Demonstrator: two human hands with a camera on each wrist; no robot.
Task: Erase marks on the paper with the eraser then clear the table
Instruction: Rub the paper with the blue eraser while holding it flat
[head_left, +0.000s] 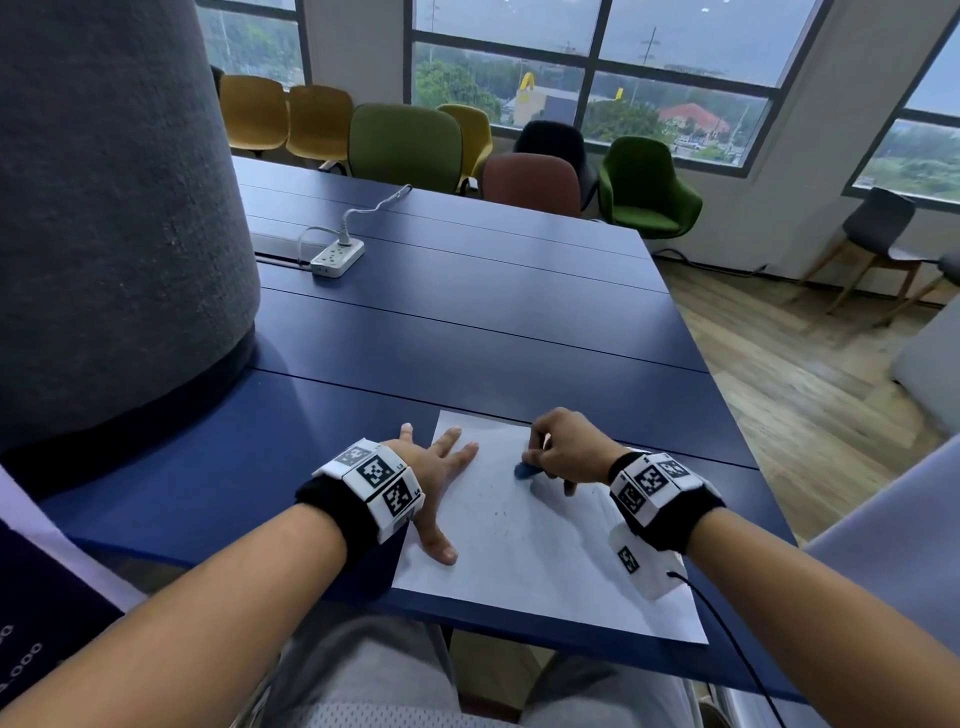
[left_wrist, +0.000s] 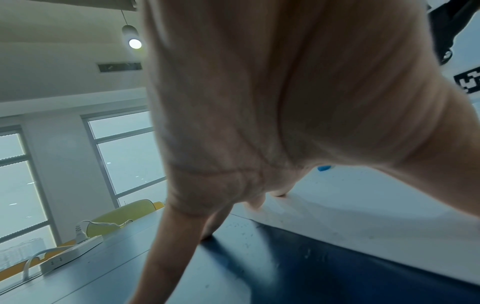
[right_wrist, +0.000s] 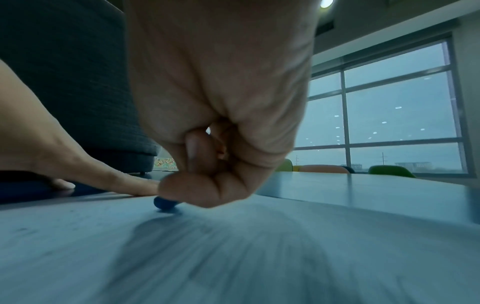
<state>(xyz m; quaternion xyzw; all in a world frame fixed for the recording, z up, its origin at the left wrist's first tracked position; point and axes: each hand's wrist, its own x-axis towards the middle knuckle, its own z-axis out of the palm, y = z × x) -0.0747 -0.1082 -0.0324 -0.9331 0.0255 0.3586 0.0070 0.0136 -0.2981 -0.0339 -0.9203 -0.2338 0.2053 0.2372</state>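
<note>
Head view: I'm in the erasing step. The right hand (head_left: 563, 452) pinches the blue eraser (head_left: 523, 471) and holds it down on the paper (head_left: 540, 551), in the sheet's far half. The left hand (head_left: 436, 470) lies flat with fingers spread across the paper's left edge, some fingertips on the sheet, the rest on the blue tabletop (head_left: 467, 322). Faint grey marks and specks sit on the paper nearer me than the eraser, so I judge erasing unfinished; the next move calls for rubbing toward those marks with the sheet pinned, then sweeping crumbs and clearing off. A power strip (head_left: 337, 255) sits well beyond the paper.

Left wrist view: mostly palm. It adds what the head view lacks: the splayed fingers (left_wrist: 166, 246) bearing down on tabletop and paper edge, and crumbs scattered on the tabletop beside the paper. Only a sliver of eraser (left_wrist: 324, 168) shows.

Right wrist view: grip detail, hidden from above. Fingers curl tight, thumb (right_wrist: 182, 191) on top of the eraser (right_wrist: 165, 202), its tip touching the paper. The paper's near part is streaked with blur. No marks are readable here.
</note>
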